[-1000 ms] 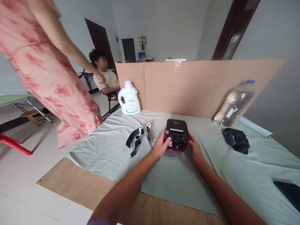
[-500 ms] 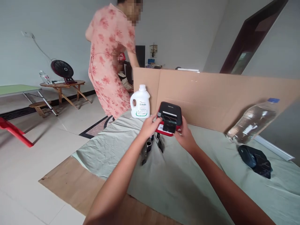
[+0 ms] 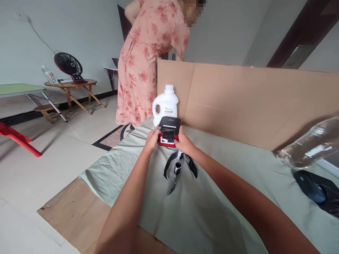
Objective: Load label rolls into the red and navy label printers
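Both hands hold a small black-and-red label printer (image 3: 171, 122) just in front of a white detergent jug (image 3: 171, 100). The fingers of my left hand (image 3: 153, 138) grip the printer's left side, with the thumb on its upper edge. On the right side, my right hand (image 3: 185, 142) closes round the lower corner. A dark glossy flap or strip lies across the printer's front, above a red lower body. Nearer to me on the green cloth (image 3: 148, 176) lie dark curled strips (image 3: 169, 165) and a short ring-shaped piece (image 3: 178, 165).
A cardboard panel (image 3: 238, 102) stands behind the cloth. On the right are a large clear bottle (image 3: 312, 144) and a dark mouse (image 3: 312, 188). A person in a pink floral dress (image 3: 145, 63) leans behind the panel. A fan (image 3: 69, 65) stands on a wooden table (image 3: 91, 82).
The printer has come closer to the jug, and now overlaps its lower part in view. The view has shifted, and the person in the dress has leaned further right.
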The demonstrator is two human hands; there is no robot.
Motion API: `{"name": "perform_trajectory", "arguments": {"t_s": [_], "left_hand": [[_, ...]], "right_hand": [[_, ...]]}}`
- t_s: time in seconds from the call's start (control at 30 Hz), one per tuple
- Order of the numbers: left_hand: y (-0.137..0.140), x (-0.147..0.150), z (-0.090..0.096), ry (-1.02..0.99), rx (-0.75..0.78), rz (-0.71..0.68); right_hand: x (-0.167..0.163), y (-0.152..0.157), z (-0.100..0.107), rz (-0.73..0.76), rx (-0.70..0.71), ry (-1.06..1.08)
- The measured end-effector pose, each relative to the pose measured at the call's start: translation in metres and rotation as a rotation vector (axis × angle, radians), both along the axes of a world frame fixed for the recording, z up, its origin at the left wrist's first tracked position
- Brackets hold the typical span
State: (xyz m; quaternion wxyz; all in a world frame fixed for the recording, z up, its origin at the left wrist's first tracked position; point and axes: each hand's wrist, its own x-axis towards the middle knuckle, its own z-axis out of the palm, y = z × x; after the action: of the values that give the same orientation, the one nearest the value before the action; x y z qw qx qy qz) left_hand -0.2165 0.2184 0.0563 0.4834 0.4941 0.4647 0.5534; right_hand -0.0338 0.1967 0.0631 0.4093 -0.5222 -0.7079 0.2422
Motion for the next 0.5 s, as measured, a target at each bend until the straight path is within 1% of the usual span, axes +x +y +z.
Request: {"name": "perform_trajectory", "arguments": {"t_s": [0.1,0.2,0.37,0.5], "left_hand": [[0.009,0.002,-0.011,0.014,-0.03,0.025],[0.016,0.0,-0.021,0.004,-0.034,0.053],[0.021,-0.004,-0.03,-0.028,-0.047,0.031],[0.018,-0.003,-0.028,-0.015,-0.057,0.063]], "right_hand": [[0.0,0.002,-0.001,-0.06,-0.089,-0.229],[-0.003,0.0,-0.001,-0.072,-0.091,-0.333],[-0.014,-0.006,0.007,-0.102,-0.145,-0.413],[-0.018,-0.019,0.017,-0.088,-0.143,-0.362]]}}
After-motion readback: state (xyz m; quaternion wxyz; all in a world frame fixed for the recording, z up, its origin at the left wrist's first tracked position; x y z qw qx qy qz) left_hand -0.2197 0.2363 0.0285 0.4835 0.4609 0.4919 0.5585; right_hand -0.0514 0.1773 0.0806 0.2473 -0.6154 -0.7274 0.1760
